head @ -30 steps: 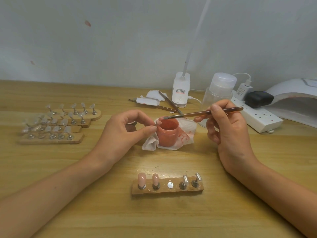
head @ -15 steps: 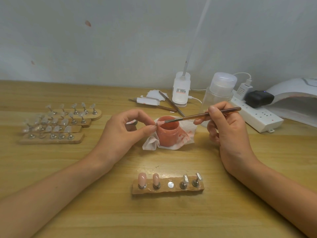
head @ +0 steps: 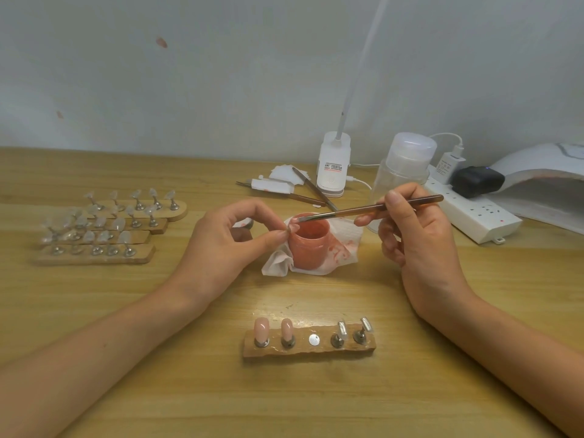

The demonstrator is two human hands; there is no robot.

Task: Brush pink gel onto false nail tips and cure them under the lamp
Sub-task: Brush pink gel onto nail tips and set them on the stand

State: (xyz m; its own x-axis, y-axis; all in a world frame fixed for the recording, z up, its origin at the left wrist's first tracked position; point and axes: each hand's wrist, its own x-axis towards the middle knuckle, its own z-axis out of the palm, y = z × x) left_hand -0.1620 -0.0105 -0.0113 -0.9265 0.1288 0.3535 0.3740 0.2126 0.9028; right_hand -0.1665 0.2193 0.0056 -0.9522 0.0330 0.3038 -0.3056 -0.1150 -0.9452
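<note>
My left hand [head: 230, 245] pinches a small nail tip on its metal stand [head: 289, 229] between thumb and forefinger, right beside the open pink gel jar [head: 309, 245]. My right hand [head: 417, 241] holds a thin brush [head: 369, 210], its bristles touching the nail tip above the jar's rim. In front of me a wooden holder [head: 309, 346] carries two pink-coated tips [head: 261, 330] at its left, one bare metal disc in the middle and two clear tips [head: 343, 333] at its right. The white curing lamp [head: 543, 175] sits at the far right.
The jar stands on a stained white tissue [head: 343, 248]. Several wooden holders with clear tips [head: 107, 229] lie at the left. Behind the jar are tweezers and tools [head: 303, 188], a desk-lamp base [head: 333, 165], a clear pump bottle [head: 404, 165] and a power strip [head: 471, 216].
The brush tip has dropped slightly and moved left onto the nail tip held in my left hand. My left hand has stayed in place.
</note>
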